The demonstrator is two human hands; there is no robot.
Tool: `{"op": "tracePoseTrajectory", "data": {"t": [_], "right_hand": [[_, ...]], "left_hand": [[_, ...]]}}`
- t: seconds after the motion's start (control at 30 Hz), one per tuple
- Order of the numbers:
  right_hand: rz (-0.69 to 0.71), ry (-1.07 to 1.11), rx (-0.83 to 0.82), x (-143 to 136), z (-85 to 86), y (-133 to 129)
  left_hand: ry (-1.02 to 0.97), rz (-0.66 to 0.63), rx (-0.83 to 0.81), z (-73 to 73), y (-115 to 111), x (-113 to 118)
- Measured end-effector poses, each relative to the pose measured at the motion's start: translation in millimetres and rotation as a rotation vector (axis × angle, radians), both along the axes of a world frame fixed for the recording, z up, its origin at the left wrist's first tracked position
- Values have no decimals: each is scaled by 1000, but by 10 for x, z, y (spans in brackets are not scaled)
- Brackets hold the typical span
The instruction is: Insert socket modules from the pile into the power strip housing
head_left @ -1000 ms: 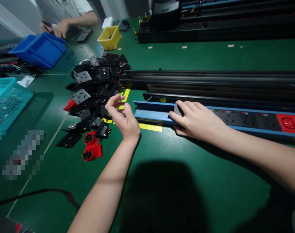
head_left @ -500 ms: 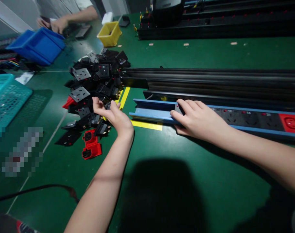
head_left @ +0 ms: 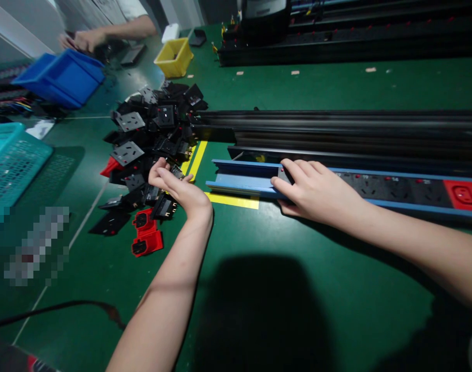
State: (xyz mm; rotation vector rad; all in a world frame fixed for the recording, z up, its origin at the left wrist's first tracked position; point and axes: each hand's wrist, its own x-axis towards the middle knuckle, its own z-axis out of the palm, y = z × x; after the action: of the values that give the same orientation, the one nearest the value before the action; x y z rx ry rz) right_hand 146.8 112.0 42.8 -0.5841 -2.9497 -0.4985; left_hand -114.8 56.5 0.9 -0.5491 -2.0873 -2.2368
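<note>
My left hand (head_left: 183,192) is at the near right edge of a heap of black socket modules (head_left: 166,116), wrist bent and fingers curled in. Whatever lies between those fingers is mostly hidden; a module shows just behind them. My right hand (head_left: 311,183) wraps over a blue metal channel (head_left: 243,182), its fingertips on the end of a dark socket module (head_left: 285,174) inside. To the right of that hand, a row of black sockets (head_left: 400,189) and a red socket (head_left: 464,195) fill the channel. The channel's left end holds no sockets.
Black channels (head_left: 336,121) lie behind the blue one. Two red sockets (head_left: 147,232) sit near my left forearm. A teal basket (head_left: 18,170), blue bin (head_left: 61,77) and yellow bin (head_left: 174,57) stand left and back. Another person's hands (head_left: 84,40) are at the far left.
My left hand's fingers have curled in more at the heap's edge. My right hand and the blue channel keep their places, apart from a slight shift of the view.
</note>
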Motion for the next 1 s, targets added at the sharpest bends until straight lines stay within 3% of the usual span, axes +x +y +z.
{"op": "tracePoseTrajectory", "data": {"t": [0.47, 0.67, 1.0], "right_hand": [[-2, -3, -16, -4, 20, 0], [-3, 0, -19, -9, 27, -9], [3, 9, -7, -3, 28, -6]], "left_hand": [[19, -83, 40, 28, 15, 3], [-133, -200, 80, 30, 51, -9], [-97, -180, 48, 3, 49, -31]]}}
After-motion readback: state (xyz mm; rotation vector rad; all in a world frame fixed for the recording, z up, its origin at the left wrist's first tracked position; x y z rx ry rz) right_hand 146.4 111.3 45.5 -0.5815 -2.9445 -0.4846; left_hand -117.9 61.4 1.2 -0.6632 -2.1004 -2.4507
